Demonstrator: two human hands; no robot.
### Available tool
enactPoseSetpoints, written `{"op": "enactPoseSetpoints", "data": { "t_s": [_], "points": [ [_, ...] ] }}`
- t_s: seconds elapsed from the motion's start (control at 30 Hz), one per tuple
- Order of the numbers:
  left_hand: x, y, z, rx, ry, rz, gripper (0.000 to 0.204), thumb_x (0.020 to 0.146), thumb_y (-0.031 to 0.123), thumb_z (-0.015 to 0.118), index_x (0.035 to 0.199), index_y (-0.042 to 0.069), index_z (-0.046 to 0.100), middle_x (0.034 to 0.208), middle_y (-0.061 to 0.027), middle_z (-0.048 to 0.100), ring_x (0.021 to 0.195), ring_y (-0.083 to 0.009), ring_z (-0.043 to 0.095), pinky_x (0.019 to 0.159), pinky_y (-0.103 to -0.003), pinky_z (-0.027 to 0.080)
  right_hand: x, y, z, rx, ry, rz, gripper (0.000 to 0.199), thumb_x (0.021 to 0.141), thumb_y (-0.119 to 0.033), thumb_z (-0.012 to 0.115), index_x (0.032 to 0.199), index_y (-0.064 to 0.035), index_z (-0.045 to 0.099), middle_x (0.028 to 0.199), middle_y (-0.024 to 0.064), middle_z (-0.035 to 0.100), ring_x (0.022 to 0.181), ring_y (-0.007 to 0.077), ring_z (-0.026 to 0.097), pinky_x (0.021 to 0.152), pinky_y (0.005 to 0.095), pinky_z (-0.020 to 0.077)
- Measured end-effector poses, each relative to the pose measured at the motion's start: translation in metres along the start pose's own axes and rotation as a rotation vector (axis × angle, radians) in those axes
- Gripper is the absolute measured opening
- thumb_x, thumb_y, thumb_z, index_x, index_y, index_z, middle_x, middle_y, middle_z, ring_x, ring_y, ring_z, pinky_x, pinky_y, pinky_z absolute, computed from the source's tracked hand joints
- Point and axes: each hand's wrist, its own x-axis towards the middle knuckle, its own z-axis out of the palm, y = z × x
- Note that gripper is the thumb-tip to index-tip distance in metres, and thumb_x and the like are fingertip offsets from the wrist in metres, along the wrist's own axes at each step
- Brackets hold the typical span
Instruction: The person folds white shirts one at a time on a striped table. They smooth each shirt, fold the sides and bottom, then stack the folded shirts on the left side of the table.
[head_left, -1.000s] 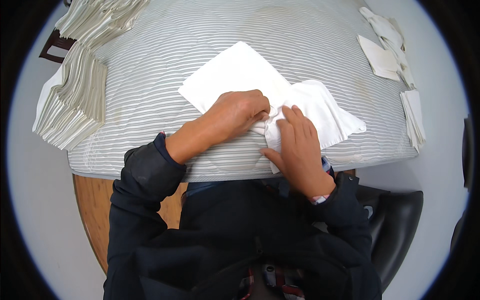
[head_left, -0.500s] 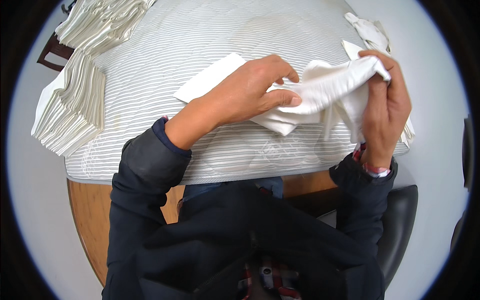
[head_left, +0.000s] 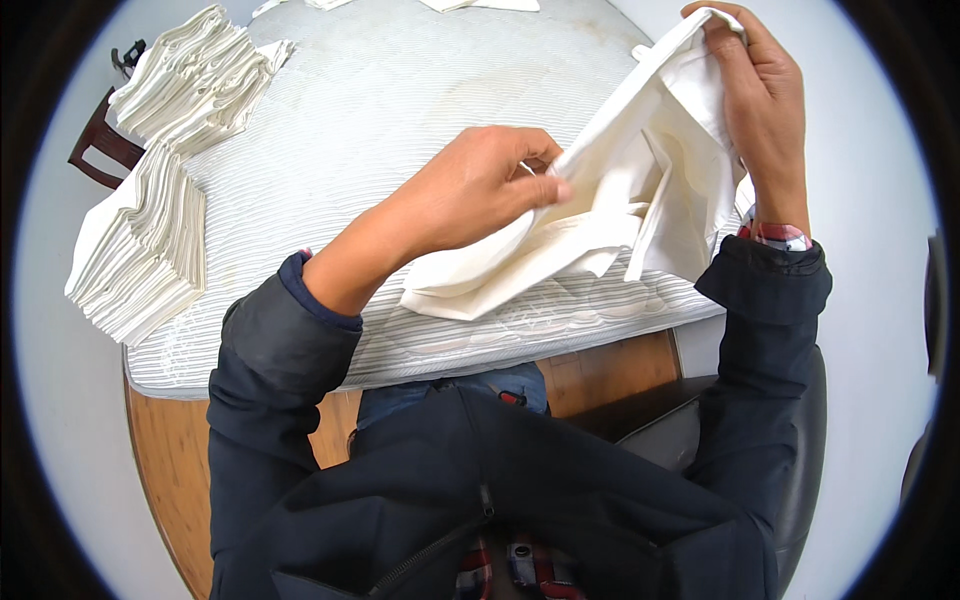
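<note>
A white cloth (head_left: 640, 150) is stretched between my two hands over the near right part of the mattress. My left hand (head_left: 485, 190) pinches its edge between thumb and fingers, low over the mattress. Higher and farther right, my right hand (head_left: 755, 90) grips the upper corner with the fingers folded over it. From the taut top edge the cloth hangs down in loose folds. Its lower left end rests on the mattress below my left hand. What lies behind the hanging cloth is hidden.
The striped mattress (head_left: 350, 130) spreads before me. Tall stacks of folded white cloths (head_left: 150, 240) stand along its left side, with a dark wooden chair (head_left: 100, 140) beyond. More white cloth (head_left: 480, 4) lies at the far edge. A black seat (head_left: 790, 430) is at the lower right.
My right hand has risen and moved away from me, lifting the cloth and opening its folds. My left hand has shifted slightly left and closed on the cloth's edge.
</note>
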Motion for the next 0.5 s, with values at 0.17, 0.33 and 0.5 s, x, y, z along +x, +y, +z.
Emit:
{"op": "enactPoseSetpoints", "data": {
  "t_s": [0.17,0.33,0.5],
  "points": [
    [0.003,-0.004,0.002,0.102,0.021,-0.109,0.024,0.095,0.015,0.071,0.11,-0.002,0.076,0.089,-0.0162,0.076,0.079,-0.023,0.072,0.077,-0.037,0.057,0.011,-0.026,-0.019,0.028,0.145,-0.053,0.02,0.111,-0.013,0.052,0.103,-0.0042,0.069,0.082,-0.0064,0.058,0.072,0.002,0.049,0.065,0.0197,0.0409],
    [-0.012,-0.027,-0.014,0.277,0.16,-0.027,0.016,0.096,0.009,0.066,0.108,0.0,0.073,0.083,-0.0167,0.074,0.076,-0.0265,0.072,0.07,-0.038,0.054,0.016,-0.026,-0.09,-0.091,0.096,-0.16,0.025,0.113,-0.017,0.048,0.113,-0.0048,0.069,0.088,-0.0009,0.063,0.079,0.0104,0.058,0.076,0.0232,0.0492],
    [-0.015,0.01,-0.133,0.506,0.562,0.048,0.024,0.102,0.018,0.067,0.121,0.003,0.07,0.101,-0.0075,0.075,0.085,-0.0208,0.071,0.073,-0.033,0.058,0.003,0.029,-0.151,-0.606,0.319,-0.074,0.032,0.11,-0.028,0.059,0.135,-0.0168,0.074,0.124,0.0061,0.077,0.113,0.0185,0.071,0.098,0.0292,0.0562]
  ]
}}
